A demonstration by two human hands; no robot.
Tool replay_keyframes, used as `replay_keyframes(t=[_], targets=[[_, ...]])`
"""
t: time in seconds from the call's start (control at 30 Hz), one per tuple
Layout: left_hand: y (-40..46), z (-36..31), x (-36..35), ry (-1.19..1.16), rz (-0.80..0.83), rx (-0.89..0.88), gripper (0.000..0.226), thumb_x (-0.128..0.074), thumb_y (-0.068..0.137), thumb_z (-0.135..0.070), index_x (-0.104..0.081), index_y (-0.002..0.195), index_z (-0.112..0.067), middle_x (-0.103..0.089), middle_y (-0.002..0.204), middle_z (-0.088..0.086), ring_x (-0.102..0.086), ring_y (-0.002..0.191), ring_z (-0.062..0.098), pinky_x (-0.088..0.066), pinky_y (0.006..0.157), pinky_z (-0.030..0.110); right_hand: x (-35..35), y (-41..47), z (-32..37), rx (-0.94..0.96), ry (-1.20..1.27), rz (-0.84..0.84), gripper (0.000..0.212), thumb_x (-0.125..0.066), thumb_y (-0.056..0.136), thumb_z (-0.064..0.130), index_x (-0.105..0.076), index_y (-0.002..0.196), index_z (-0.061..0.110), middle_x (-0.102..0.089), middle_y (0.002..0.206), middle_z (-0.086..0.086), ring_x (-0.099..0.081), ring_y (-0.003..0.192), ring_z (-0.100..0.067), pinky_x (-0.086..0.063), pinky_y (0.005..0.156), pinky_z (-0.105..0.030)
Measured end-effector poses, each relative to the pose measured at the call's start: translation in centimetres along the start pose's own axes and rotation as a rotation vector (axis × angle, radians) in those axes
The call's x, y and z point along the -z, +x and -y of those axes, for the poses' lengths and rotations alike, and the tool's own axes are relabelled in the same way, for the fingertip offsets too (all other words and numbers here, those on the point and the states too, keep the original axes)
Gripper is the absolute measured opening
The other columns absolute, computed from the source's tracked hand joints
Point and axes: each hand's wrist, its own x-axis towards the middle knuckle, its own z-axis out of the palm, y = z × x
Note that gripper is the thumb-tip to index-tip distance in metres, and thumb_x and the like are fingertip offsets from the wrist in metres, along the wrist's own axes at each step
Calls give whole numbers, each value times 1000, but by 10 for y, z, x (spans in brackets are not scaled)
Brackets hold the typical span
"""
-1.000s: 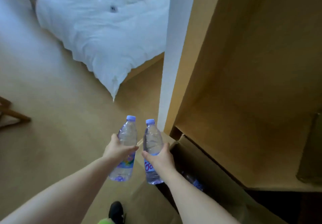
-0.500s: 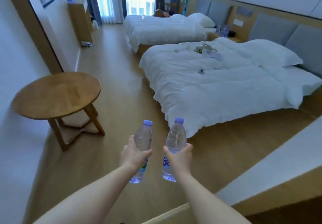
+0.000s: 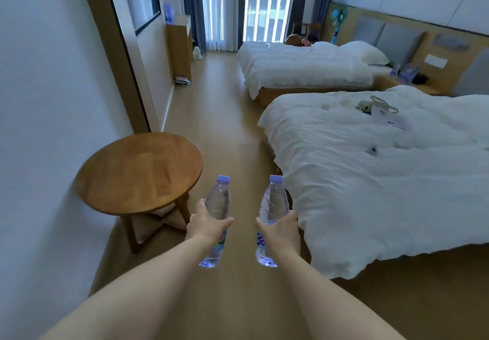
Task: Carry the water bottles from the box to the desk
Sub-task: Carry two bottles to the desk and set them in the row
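The left hand (image 3: 207, 224) held a clear plastic water bottle with a pale purple cap (image 3: 217, 208). Its fingers were wrapped round the middle of that bottle, with the thumb across the front. The right hand (image 3: 277, 230) held a second clear plastic bottle with the same purple cap (image 3: 272, 204), and its fingers were curled round that one too. Both bottles stood almost straight up, caps on top, near each other but not touching. They were out in front of the person, above the light wooden floor (image 3: 227, 117).

A round brown wooden table (image 3: 137, 173) stood to the left, by the white wall. A big bed with a white cover (image 3: 383, 181) was on the right. A tall pale wooden desk (image 3: 180, 46) stood far off by the window, and it looked like the place to go, though I could not be sure. No box could be seen.

This looked like the carrying part of the job. To do it well, the person should keep both grips firm, hold the bottles upright, walk down the gap between table and bed, and not bump either one.
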Motion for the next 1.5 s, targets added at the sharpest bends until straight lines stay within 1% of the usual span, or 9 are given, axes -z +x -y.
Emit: replay_keyframes(t=[0.3, 0.43, 0.63, 0.77, 0.93, 1.1, 1.3, 1.4, 1.5], targets=[[162, -70, -49, -85, -23, 30, 74, -82, 68, -38, -38, 125, -23, -59, 114, 3, -59, 102, 25, -51, 91, 44, -43, 194, 55, 130, -16, 87, 60, -77, 75, 44, -35, 107, 15, -52, 105, -1, -55, 78, -13, -38, 55, -21], [236, -125, -73, -93, -44, 67, 71, -82, 68, -37, -38, 123, -23, -59, 116, 2, -59, 103, 25, -51, 92, 43, -46, 290, 89, 147, -11, 156, 62, -78, 74, 47, -33, 103, 18, -51, 97, 1, -51, 69, -2, -33, 49, -13], [325, -196, -98, -122, -83, 72, 77, -81, 72, -33, -36, 132, -18, -56, 123, 6, -57, 107, 25, -47, 85, 31, -49, 406, 140, 173, -58, 182, 61, -78, 75, 47, -30, 99, 18, -37, 80, 13, -38, 61, 6, -25, 46, -11], [393, -229, -110, -89, -130, 80, 76, -80, 72, -33, -37, 133, -17, -54, 125, 8, -56, 109, 26, -41, 78, 27, -65, 477, 165, 185, -100, 197, 61, -77, 76, 48, -31, 100, 17, -40, 84, 9, -42, 63, 1, -29, 49, -16], [510, -261, -125, -111, -99, 61, 75, -80, 73, -28, -36, 133, -16, -52, 124, 9, -54, 102, 22, -41, 76, 28, -108, 586, 204, 216, -156, 218, 60, -77, 77, 38, -38, 112, 8, -47, 103, -2, -50, 81, -16, -39, 64, -26], [640, -296, -126, -120, -69, 106, 70, -78, 71, -25, -38, 128, -17, -54, 118, 8, -53, 89, 21, -40, 60, 21, -161, 696, 254, 156, -181, 210, 52, -74, 78, 35, -33, 101, 11, -49, 103, -5, -51, 80, -18, -36, 59, -27], [779, -355, -116, -108, -52, 105, 71, -78, 72, -24, -36, 128, -17, -52, 119, 9, -50, 92, 22, -41, 76, 30, -202, 812, 323, 86, -154, 180, 57, -74, 78, 41, -30, 100, 14, -44, 91, 1, -40, 63, -2, -27, 48, -17], [838, -378, -120, -112, -36, 97, 71, -77, 73, -22, -35, 129, -17, -51, 122, 9, -51, 95, 22, -41, 71, 27, -222, 869, 350, 104, -175, 190, 57, -74, 78, 41, -33, 104, 11, -48, 95, -1, -49, 70, -11, -34, 53, -24], [903, -395, -126, -109, -44, 97, 71, -78, 72, -21, -36, 130, -14, -51, 123, 9, -54, 105, 26, -43, 80, 31, -246, 930, 374, 152, -183, 215, 53, -73, 77, 37, -33, 102, 12, -47, 95, 0, -52, 77, -16, -36, 56, -27]])
